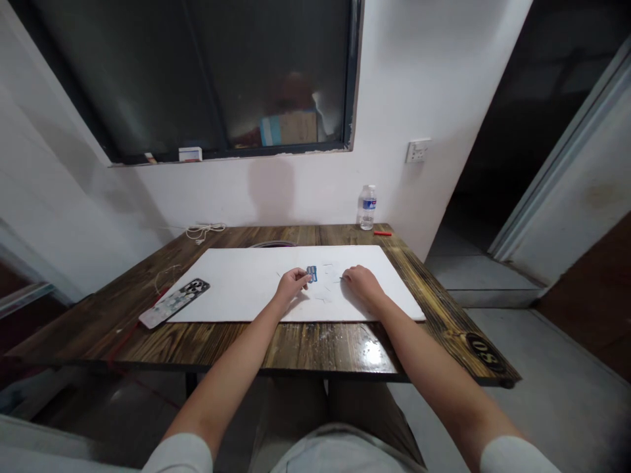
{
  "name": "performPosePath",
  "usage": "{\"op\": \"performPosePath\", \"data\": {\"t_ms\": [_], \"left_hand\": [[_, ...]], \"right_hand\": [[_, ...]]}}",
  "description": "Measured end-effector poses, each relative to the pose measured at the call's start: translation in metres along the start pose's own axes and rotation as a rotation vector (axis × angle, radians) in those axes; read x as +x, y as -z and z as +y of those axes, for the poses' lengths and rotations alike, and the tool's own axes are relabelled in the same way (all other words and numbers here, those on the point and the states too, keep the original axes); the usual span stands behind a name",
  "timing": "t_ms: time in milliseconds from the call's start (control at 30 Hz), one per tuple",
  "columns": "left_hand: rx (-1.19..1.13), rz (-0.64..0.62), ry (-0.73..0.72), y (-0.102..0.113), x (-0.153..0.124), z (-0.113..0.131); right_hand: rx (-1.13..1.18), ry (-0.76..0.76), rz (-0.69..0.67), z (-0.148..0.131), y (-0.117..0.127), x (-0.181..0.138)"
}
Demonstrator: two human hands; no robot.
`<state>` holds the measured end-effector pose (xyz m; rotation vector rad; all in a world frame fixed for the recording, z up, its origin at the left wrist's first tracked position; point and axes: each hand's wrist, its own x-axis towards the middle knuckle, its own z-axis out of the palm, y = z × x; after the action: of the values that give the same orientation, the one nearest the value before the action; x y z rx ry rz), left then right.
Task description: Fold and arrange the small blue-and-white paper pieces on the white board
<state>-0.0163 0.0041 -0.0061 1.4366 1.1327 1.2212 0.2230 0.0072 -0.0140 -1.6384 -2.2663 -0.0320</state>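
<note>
My left hand (292, 284) pinches a small blue packet (312, 273) with greyish sections, holding it just above a white board (236, 282). My right hand (362, 285) is closed over the board, to the right of the packet. A thin dark sliver (342, 278) sticks out from its fingertips, too small to identify. Between the two hands, several thin dark needle-like pieces (323, 299) lie scattered on the board. Some faint, clear-looking material (331, 272) is among them, hard to make out.
The board rests on a brown wooden table (315, 348). A phone (175, 303) overlaps its left edge. At the back stand a water bottle (367, 207), a red stick-like object (382, 233) and a coiled white cable (204, 230). A black number plate (486, 351) marks the right corner.
</note>
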Motion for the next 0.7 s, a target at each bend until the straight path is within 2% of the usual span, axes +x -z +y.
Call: {"op": "performPosePath", "data": {"t_ms": [233, 367, 467, 567, 633, 700], "left_hand": [[0.036, -0.001, 0.011, 0.001, 0.003, -0.004], [0.055, -0.009, 0.008, 0.002, 0.005, -0.008], [0.070, -0.015, 0.009, 0.003, 0.006, -0.009], [0.097, -0.024, 0.020, 0.002, 0.004, -0.008], [0.116, -0.042, 0.016, 0.001, 0.003, -0.006], [0.131, -0.076, 0.007, 0.000, 0.001, -0.004]], "right_hand": [[0.028, -0.011, 0.055, 0.002, -0.006, 0.002], [0.140, -0.004, 0.126, 0.005, -0.007, 0.002], [0.411, 0.026, 0.206, 0.002, -0.011, 0.006], [0.861, -0.008, 0.253, -0.010, -0.017, 0.011], [1.170, -0.018, 0.174, -0.022, -0.020, 0.012], [1.329, -0.013, 0.108, -0.035, -0.023, 0.011]]}}
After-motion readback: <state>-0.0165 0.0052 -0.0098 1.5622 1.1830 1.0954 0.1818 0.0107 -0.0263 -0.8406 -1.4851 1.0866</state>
